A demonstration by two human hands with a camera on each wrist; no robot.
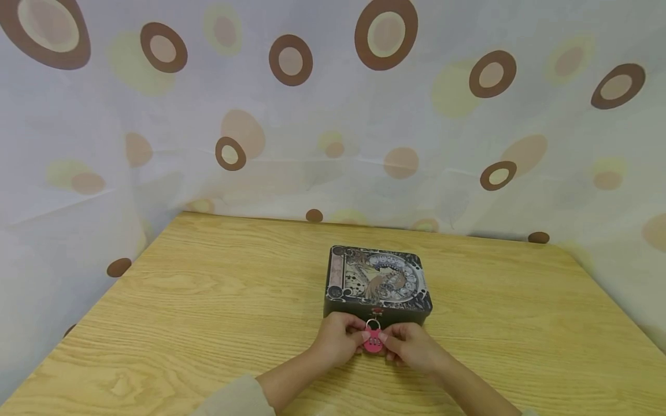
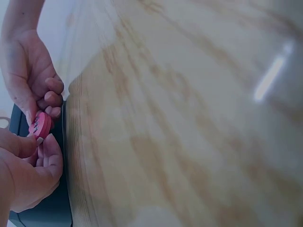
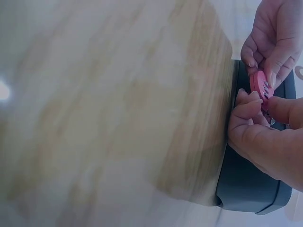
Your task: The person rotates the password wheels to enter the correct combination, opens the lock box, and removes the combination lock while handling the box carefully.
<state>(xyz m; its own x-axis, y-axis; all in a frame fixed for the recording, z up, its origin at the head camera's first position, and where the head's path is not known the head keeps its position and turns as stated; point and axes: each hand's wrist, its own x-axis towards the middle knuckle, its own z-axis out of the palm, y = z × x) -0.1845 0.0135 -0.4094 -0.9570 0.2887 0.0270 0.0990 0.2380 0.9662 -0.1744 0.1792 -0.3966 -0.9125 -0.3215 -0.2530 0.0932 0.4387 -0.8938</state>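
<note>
A pink combination padlock [image 1: 373,341] with a silver shackle hangs at the front clasp of a dark box [image 1: 378,278] with an ornate picture lid, which is down. My left hand [image 1: 339,340] pinches the padlock's left side between thumb and fingers, and my right hand [image 1: 413,346] pinches its right side. Number dials show on the padlock's face. In the left wrist view the padlock [image 2: 40,124] sits between both hands' fingertips. The right wrist view shows the padlock [image 3: 262,85] against the box's dark side [image 3: 246,182]. Whether the shackle is locked I cannot tell.
The box stands on a wood-grain table [image 1: 208,300], near its middle. Behind the table and along its sides hangs a pale curtain [image 1: 312,127] with brown, yellow and peach ovals.
</note>
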